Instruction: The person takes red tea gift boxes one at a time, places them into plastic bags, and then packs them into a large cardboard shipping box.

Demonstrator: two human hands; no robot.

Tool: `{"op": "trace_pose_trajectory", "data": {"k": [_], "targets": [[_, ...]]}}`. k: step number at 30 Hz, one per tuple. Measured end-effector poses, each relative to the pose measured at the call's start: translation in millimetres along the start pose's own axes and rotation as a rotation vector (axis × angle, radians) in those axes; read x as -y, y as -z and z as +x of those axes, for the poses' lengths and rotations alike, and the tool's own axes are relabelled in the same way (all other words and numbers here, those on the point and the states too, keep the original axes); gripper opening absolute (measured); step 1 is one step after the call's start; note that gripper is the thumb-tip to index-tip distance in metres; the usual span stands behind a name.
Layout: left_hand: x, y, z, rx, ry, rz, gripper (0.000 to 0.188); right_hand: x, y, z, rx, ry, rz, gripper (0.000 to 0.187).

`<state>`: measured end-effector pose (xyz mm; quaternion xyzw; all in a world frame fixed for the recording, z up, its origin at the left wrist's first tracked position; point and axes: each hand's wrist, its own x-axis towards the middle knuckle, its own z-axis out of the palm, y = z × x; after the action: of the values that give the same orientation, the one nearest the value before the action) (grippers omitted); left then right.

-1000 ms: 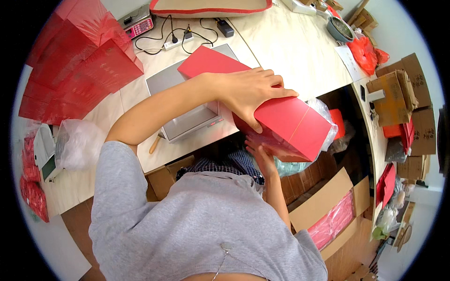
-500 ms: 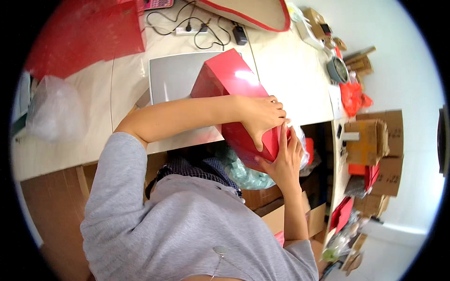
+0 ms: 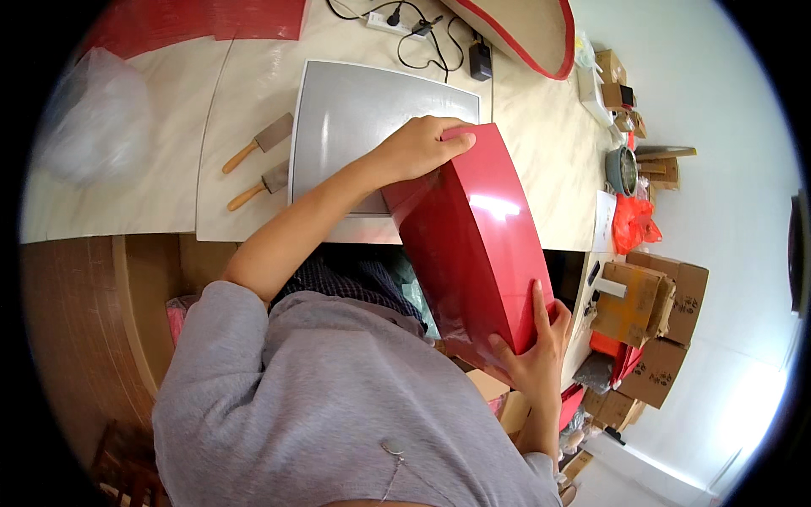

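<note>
Head view. A glossy red rectangular cardboard box point(image 3: 477, 245) is held between both hands, tilted, its far end over the front edge of the pale marbled worktop point(image 3: 541, 160) and its near end out over the gap before the person's grey-clad torso. The far upper corner is gripped by the left hand point(image 3: 418, 148), fingers curled shut over the box edge. The near lower end is supported by the right hand point(image 3: 532, 359), palm under it and fingers spread flat up the red side; this grip is closed on the box.

A flat grey rectangular mat point(image 3: 372, 127) is laid on the worktop beneath and behind the left hand. Two wooden-handled scrapers with flat metal blades point(image 3: 258, 160) are placed just beside its left edge, one above the other. A crumpled clear plastic bag point(image 3: 93, 135) is seen at far left. A black cable with adapter point(image 3: 469, 55) is lying at the far edge. Brown cardboard cartons point(image 3: 650, 313) are stacked on the floor at right, near an orange-red plastic bag point(image 3: 634, 224).
</note>
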<state>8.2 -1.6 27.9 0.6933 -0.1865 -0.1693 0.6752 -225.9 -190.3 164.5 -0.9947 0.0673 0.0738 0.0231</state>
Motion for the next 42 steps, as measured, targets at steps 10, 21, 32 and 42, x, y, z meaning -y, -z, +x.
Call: {"op": "trace_pose_trajectory", "data": {"k": [10,21,32,42], "targets": [[7.1,18.1,24.6,-0.103,-0.067,0.007,0.048,17.4,-26.1,27.5,-0.049,0.038,0.015,0.090],[16.8,74.2,62.2,-0.236,-0.086,0.097,0.052,46.5,-46.1,84.1,-0.211,0.117,0.049,0.087],[23.5,90.4,39.6,-0.532,0.027,-0.106,0.065,91.3,-59.1,207.8,-0.343,0.258,0.186,0.090],[129.7,48.7,-77.5,-0.748,0.035,-0.773,0.054,72.1,12.6,192.5,0.112,0.410,1.243,0.081]]}}
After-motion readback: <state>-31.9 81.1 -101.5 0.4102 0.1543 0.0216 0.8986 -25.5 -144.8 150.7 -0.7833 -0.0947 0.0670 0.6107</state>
